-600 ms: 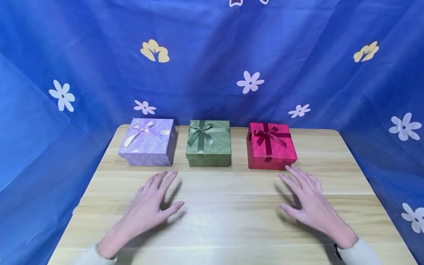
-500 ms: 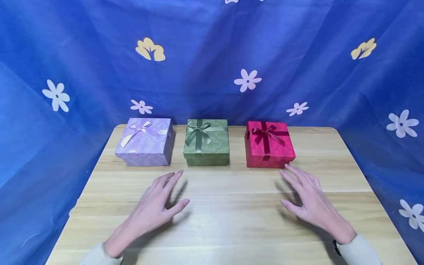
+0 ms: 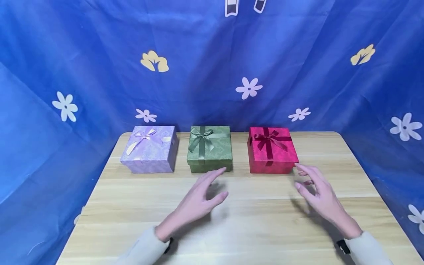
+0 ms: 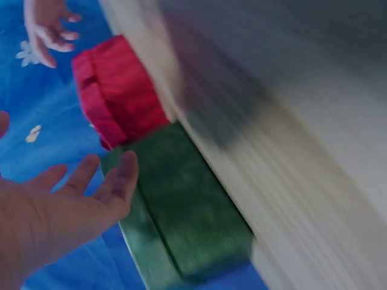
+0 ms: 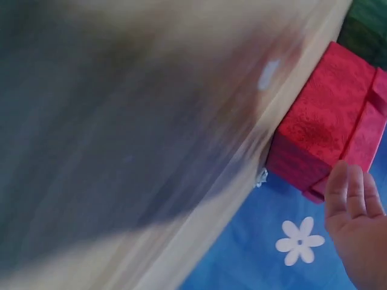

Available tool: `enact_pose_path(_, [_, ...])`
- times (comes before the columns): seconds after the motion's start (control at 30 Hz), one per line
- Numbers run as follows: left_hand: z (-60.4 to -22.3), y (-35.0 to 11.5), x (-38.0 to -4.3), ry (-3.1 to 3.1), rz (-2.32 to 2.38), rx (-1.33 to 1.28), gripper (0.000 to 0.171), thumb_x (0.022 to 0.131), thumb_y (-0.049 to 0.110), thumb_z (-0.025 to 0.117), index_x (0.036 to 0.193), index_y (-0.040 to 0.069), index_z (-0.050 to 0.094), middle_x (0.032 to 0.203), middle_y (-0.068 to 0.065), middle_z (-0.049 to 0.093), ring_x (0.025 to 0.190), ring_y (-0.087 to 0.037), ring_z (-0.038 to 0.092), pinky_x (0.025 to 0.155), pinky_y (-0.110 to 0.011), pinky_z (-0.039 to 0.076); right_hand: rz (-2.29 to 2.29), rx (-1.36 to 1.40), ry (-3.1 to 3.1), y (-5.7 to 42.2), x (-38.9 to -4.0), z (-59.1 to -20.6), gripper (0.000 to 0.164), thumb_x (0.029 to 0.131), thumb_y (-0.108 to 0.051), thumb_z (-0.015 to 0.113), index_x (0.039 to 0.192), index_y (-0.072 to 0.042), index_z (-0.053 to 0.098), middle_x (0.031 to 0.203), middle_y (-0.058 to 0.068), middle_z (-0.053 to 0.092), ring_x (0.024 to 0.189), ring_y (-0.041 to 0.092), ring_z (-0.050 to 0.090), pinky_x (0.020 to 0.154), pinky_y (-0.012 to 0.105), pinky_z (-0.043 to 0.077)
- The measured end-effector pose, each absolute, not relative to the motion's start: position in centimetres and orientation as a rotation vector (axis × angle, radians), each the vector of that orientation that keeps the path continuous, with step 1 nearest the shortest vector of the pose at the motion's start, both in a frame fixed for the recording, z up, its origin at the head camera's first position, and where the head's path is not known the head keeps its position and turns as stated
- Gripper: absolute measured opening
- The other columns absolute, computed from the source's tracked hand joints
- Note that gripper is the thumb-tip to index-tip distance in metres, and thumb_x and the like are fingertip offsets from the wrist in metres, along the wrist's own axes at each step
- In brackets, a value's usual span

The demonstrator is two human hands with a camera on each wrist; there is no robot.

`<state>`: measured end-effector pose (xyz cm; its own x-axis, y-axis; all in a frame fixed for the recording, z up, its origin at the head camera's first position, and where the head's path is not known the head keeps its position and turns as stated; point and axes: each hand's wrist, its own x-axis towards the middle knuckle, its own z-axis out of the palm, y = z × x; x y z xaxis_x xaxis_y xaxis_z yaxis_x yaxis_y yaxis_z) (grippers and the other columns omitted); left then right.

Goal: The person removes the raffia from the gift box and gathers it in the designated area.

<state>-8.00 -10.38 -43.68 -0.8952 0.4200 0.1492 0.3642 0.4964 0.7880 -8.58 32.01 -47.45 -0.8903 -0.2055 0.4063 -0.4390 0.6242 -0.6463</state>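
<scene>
Three lidded gift boxes with ribbon bows stand in a row along the back of the table: a lavender box (image 3: 152, 151) on the left, a green box (image 3: 215, 147) in the middle, a red box (image 3: 278, 154) on the right. My left hand (image 3: 195, 204) hovers in front of the green box, fingers loosely extended and thumb apart, holding nothing. In the left wrist view its fingertips overlap the green box (image 4: 187, 205). My right hand (image 3: 319, 193) is by the red box's front right corner, its fingers relaxed and holding nothing. The right wrist view shows its fingertips close to the red box (image 5: 326, 103).
A light wooden table (image 3: 251, 228) bears the boxes near its far edge. Behind and on both sides hangs a blue cloth (image 3: 198, 66) with white and yellow flowers. Narrow gaps of tabletop separate the boxes.
My left hand has moved right, from between the lavender and green boxes to in front of the green one. My right hand has shifted slightly right. The boxes keep their places; the head view tilts slightly.
</scene>
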Motion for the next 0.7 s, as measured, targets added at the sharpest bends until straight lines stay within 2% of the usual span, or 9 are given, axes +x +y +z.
enact_pose_path(0.07, [-43.7, -8.8, -8.6, 2.588, 1.458, 0.678, 0.071, 0.105, 0.051, 0.069, 0.169, 0.037, 0.042, 0.168, -0.002, 0.046, 0.148, -0.034, 0.048, 0.114, -0.072, 0.039, 1.222, 0.447, -2.517, 32.2, -9.2, -47.3, 0.064, 0.1, 0.003, 0.074, 0.159, -0.013, 0.057, 0.14, 0.014, 0.063, 0.118, 0.014, 0.061, 0.09, 0.017, 0.051])
enact_pose_path(0.2, [-43.8, -5.9, -10.1, 2.437, 1.603, 0.656, 0.069, 0.107, 0.042, 0.069, 0.169, 0.029, 0.042, 0.158, -0.003, 0.055, 0.139, -0.032, 0.057, 0.113, -0.057, 0.048, 1.375, 0.317, -2.474, 32.3, -10.9, -47.1, 0.057, 0.106, -0.002, 0.069, 0.161, -0.012, 0.055, 0.145, 0.015, 0.063, 0.119, 0.008, 0.062, 0.087, 0.015, 0.05])
enact_pose_path(0.27, [-43.8, -4.5, -10.9, 2.372, 1.646, 0.632, 0.073, 0.107, 0.04, 0.07, 0.171, 0.027, 0.037, 0.151, -0.003, 0.056, 0.128, -0.029, 0.062, 0.106, -0.049, 0.054, 1.441, 0.279, -2.466, 32.2, -11.8, -47.2, 0.057, 0.108, -0.004, 0.066, 0.163, -0.011, 0.051, 0.147, 0.016, 0.061, 0.121, 0.007, 0.061, 0.087, 0.015, 0.051])
enact_pose_path(0.37, [-43.9, -2.8, -12.0, 2.301, 1.683, 0.575, 0.083, 0.107, 0.043, 0.07, 0.175, 0.029, 0.025, 0.148, -0.004, 0.053, 0.114, -0.024, 0.063, 0.091, -0.041, 0.06, 1.56, 0.262, -2.447, 32.2, -13.4, -47.2, 0.057, 0.112, -0.006, 0.06, 0.166, -0.01, 0.045, 0.151, 0.022, 0.057, 0.123, 0.007, 0.061, 0.089, 0.017, 0.054])
enact_pose_path(0.47, [-44.1, -1.3, -13.2, 2.268, 1.702, 0.513, 0.091, 0.106, 0.047, 0.07, 0.176, 0.036, 0.014, 0.15, -0.008, 0.047, 0.104, -0.02, 0.061, 0.078, -0.037, 0.061, 1.65, 0.264, -2.451, 32.0, -14.7, -46.9, 0.057, 0.114, -0.01, 0.055, 0.169, -0.012, 0.04, 0.155, 0.028, 0.053, 0.123, 0.005, 0.06, 0.09, 0.021, 0.058])
enact_pose_path(0.57, [-44.4, -0.1, -14.3, 2.254, 1.716, 0.448, 0.092, 0.106, 0.048, 0.068, 0.175, 0.042, 0.008, 0.153, -0.013, 0.041, 0.092, -0.018, 0.062, 0.074, -0.038, 0.06, 1.711, 0.243, -2.483, 31.8, -15.9, -46.6, 0.059, 0.115, -0.013, 0.051, 0.171, -0.014, 0.036, 0.159, 0.03, 0.049, 0.122, 0.004, 0.06, 0.09, 0.021, 0.057])
enact_pose_path(0.67, [-44.8, 1.5, -15.6, 2.259, 1.738, 0.388, 0.09, 0.108, 0.047, 0.066, 0.176, 0.043, 0.007, 0.15, -0.014, 0.041, 0.087, -0.016, 0.058, 0.077, -0.039, 0.057, 1.777, 0.186, -2.506, 31.8, -16.8, -46.1, 0.061, 0.114, -0.013, 0.049, 0.173, -0.015, 0.033, 0.162, 0.029, 0.047, 0.127, 0.005, 0.059, 0.092, 0.018, 0.053])
enact_pose_path(0.7, [-44.9, 2.1, -16.1, 2.263, 1.753, 0.363, 0.088, 0.109, 0.045, 0.064, 0.176, 0.041, 0.008, 0.146, -0.013, 0.042, 0.089, -0.016, 0.057, 0.083, -0.04, 0.056, 1.806, 0.17, -2.503, 31.8, -17.1, -46.1, 0.062, 0.114, -0.013, 0.048, 0.173, -0.015, 0.032, 0.163, 0.03, 0.046, 0.13, 0.008, 0.058, 0.093, 0.017, 0.052])
